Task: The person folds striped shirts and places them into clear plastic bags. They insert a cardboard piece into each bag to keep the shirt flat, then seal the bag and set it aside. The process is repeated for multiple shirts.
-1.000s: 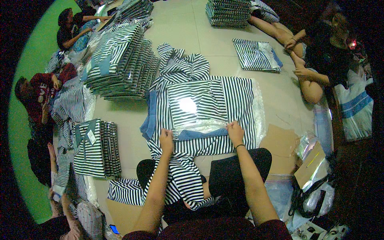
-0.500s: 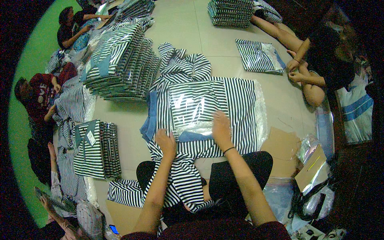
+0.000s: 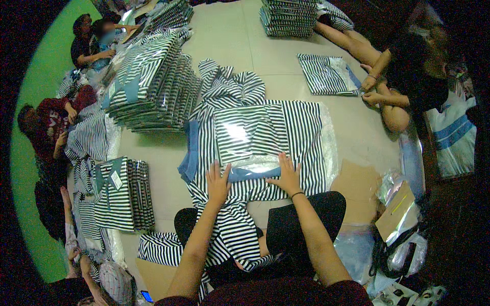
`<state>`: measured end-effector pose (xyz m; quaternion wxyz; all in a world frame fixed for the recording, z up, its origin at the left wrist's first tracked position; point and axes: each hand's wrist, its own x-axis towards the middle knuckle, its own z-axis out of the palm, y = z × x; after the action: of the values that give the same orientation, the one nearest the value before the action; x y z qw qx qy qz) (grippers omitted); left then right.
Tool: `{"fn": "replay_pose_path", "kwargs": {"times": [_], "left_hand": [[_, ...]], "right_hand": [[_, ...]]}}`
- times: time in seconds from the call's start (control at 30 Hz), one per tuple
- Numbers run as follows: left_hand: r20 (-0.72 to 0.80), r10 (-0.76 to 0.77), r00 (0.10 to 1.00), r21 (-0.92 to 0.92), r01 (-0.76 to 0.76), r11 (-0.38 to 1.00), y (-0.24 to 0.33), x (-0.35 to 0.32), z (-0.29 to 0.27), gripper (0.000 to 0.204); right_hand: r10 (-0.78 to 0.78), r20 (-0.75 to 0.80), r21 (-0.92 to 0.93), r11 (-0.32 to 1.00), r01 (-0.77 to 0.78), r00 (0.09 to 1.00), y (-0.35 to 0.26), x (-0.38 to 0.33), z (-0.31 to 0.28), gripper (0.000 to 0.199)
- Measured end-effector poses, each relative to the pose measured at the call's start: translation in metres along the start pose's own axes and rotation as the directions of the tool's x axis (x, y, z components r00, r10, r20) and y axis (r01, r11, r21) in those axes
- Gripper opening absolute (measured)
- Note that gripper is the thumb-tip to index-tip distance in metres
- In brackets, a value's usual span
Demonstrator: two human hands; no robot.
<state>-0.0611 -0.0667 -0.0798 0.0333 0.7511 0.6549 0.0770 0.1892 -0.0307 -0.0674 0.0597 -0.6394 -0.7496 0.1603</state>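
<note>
1. The clear plastic bag (image 3: 255, 135) with a folded black-and-white striped shirt inside lies flat on a spread striped shirt (image 3: 306, 148) on the floor (image 3: 240, 35), right in front of the person.
2. Left hand (image 3: 218, 181) and right hand (image 3: 287, 174) press flat on the bag's near edge, fingers spread wide, each grip holding nothing.
3. Left of the bag: a tall stack of bagged shirts (image 3: 153, 86), and nearer, a smaller stack with a white tag (image 3: 116, 179).
4. Right of it: brown cardboard sheets (image 3: 357, 191).
5. Pale tiled floor, green wall (image 3: 35, 86) far left.
</note>
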Motion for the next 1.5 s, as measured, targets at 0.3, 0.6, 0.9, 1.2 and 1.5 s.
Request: {"fn": "replay_pose_path", "kwargs": {"times": [0.3, 0.6, 0.9, 1.2, 1.5], "left_hand": [[-0.41, 0.213, 0.887, -0.346, -0.367, 0.863, -0.018, 0.043, -0.12, 0.036], [-0.41, -0.333, 0.849, -0.673, -0.035, 0.739, -0.023, 0.116, -0.15, 0.062], [-0.103, -0.099, 0.99, -0.071, 0.092, 0.993, 0.049, 0.05, 0.012, 0.048], [-0.115, -0.121, 0.986, -0.077, 0.112, 0.991, 0.05, 0.053, 0.014, 0.049], [-0.159, -0.094, 0.983, -0.08, 0.082, 0.993, 0.047, 0.054, 0.023, 0.05]], "right_hand": [[-0.521, -0.449, -0.152, 0.845, 0.512, 0.726, -0.002, 0.016, -0.13, 0.028], [-0.463, -0.657, -0.192, 0.865, 0.463, 0.594, -0.038, 0.116, -0.184, 0.015], [-0.115, -0.185, -0.052, 0.993, 0.107, 0.976, -0.04, 0.029, 0.011, 0.051], [-0.06, -0.113, -0.08, 0.996, 0.051, 0.992, -0.042, 0.035, 0.018, 0.049], [-0.059, -0.048, -0.032, 0.998, 0.058, 0.997, -0.041, 0.038, 0.017, 0.05]]}}
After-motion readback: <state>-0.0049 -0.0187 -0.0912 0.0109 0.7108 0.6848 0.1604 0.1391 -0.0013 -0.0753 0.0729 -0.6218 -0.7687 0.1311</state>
